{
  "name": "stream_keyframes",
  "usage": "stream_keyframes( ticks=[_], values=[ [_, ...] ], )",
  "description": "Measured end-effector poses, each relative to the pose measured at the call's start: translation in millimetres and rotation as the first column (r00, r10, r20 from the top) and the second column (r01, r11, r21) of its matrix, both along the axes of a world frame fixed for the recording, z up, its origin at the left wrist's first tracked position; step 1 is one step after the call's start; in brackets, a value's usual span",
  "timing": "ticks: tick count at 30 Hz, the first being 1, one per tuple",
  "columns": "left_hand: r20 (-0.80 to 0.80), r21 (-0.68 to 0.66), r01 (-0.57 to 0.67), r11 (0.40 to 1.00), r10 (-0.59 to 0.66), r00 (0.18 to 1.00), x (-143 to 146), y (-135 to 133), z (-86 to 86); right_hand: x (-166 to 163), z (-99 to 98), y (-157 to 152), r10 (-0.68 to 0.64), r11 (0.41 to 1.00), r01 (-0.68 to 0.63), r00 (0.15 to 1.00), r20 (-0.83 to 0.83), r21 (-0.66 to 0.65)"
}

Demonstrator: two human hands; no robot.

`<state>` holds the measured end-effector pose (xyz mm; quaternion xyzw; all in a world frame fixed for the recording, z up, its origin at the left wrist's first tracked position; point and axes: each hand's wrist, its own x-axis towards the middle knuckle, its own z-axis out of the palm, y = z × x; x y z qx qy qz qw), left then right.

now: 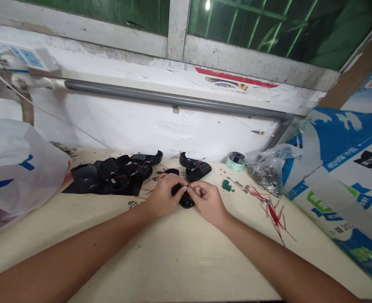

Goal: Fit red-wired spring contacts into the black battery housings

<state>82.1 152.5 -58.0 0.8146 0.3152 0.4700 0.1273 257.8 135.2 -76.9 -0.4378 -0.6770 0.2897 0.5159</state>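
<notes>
A black plastic housing (pixel 186 201) rests on the table between my two hands. My left hand (pixel 166 194) is closed around the far left side of it, with thumb and finger pinched over its top. The fingertips of my right hand (pixel 208 203) pinch something tiny right beside the left thumb; it is too small to make out. Just beyond my hands stands another black housing (pixel 198 171) with red wires. To the left, several black housings (pixel 114 172) lie on a black sheet (pixel 133 188). Small metal parts (pixel 132 204) sit near my left wrist.
Loose red wires (pixel 274 216) and a green piece (pixel 226 185) lie to the right. Behind them are a tape roll (pixel 235 161) and a clear bag of metal parts (pixel 267 176). A white bag (pixel 22 176) bounds the left, a blue-white sack (pixel 340 176) the right.
</notes>
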Motion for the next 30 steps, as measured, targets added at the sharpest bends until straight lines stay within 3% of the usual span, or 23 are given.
stream_keyframes(
  ticks=[6,13,23,27,30],
  values=[
    [0.006,0.014,0.007,1.000,-0.007,1.000,-0.5,-1.3,-2.3,2.6,4.9,-0.2,-0.018,0.994,0.012,0.999,0.050,0.111],
    [-0.038,0.004,-0.023,1.000,0.023,0.999,-3.0,3.2,-3.1,4.3,3.2,3.1,-0.059,0.993,0.052,0.997,0.056,0.109],
    [0.055,-0.066,-0.111,0.992,0.114,0.992,-6.9,7.1,0.2,5.0,5.5,-5.4,-0.017,1.000,0.007,0.919,0.394,0.027],
    [0.094,-0.073,-0.147,0.986,0.153,0.984,-9.1,11.5,-0.3,3.7,8.4,-6.9,0.023,0.999,-0.010,0.894,0.447,-0.030],
    [0.093,-0.084,-0.147,0.986,0.155,0.984,-9.6,12.8,-0.9,2.5,11.2,-8.2,0.023,1.000,-0.025,0.874,0.486,-0.001]
  ],
)
